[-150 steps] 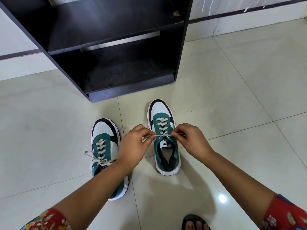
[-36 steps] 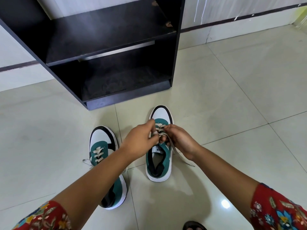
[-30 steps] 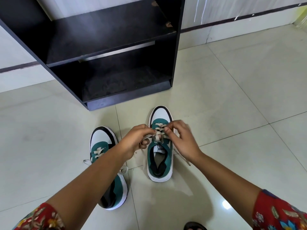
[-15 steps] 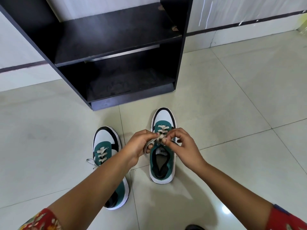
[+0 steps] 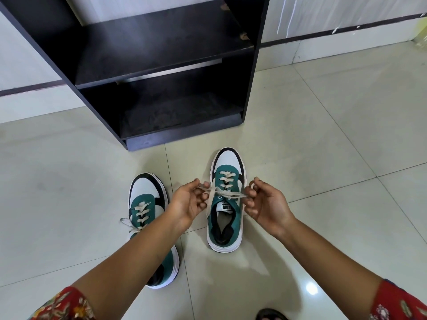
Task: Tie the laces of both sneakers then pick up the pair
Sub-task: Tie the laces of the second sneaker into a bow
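Sneakers: the right sneaker [image 5: 225, 204] stands on the tiled floor [image 5: 323, 146], long axis toe at 12 o'clock, heel at 6, directly between the hands. Left hand [image 5: 188, 202] sits at its 9 o'clock, right hand [image 5: 265, 204] at its 3 — both equally near, level with the top eyelets. Each hand is closed in a pinch on one loop of the cream lace [image 5: 221, 192], the knot drawn taut across the tongue. Judgement: bow being cinched; the pull runs outward, 9 and 3, across the shoe's axis. Left sneaker [image 5: 147, 213] lies at 8 o'clock of the first, partly under the left forearm — its lace looks loose, one end trailing on the floor. Black shoe rack [image 5: 161, 65] at 12 o'clock.
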The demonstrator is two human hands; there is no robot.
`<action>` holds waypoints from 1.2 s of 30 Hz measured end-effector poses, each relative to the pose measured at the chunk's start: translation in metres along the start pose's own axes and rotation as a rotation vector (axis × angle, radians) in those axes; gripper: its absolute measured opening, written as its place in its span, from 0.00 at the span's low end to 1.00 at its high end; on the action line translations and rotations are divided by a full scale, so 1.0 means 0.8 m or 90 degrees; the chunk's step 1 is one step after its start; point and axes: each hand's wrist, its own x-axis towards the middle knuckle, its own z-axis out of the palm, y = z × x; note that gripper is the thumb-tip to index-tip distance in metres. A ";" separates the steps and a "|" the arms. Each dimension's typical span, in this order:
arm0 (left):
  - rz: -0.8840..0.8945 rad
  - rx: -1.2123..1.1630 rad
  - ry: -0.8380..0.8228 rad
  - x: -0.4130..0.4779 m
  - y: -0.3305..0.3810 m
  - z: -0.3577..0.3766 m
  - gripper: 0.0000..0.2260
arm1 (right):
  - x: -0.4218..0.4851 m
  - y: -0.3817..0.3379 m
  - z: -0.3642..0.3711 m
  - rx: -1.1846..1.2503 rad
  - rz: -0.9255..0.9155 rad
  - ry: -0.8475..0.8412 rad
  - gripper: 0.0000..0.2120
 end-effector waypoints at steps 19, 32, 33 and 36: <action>0.701 1.149 -0.040 0.012 -0.007 -0.048 0.10 | 0.000 0.008 -0.021 -1.262 -0.332 0.120 0.13; 0.702 1.224 -0.007 0.017 -0.005 -0.053 0.08 | -0.002 0.003 -0.038 -1.235 -0.270 0.151 0.13; 0.648 1.219 -0.003 0.016 -0.007 -0.050 0.09 | -0.002 0.006 -0.038 -1.219 -0.252 0.156 0.13; 0.404 1.014 -0.004 0.010 -0.012 -0.037 0.06 | 0.007 0.008 -0.040 -0.919 -0.104 0.153 0.12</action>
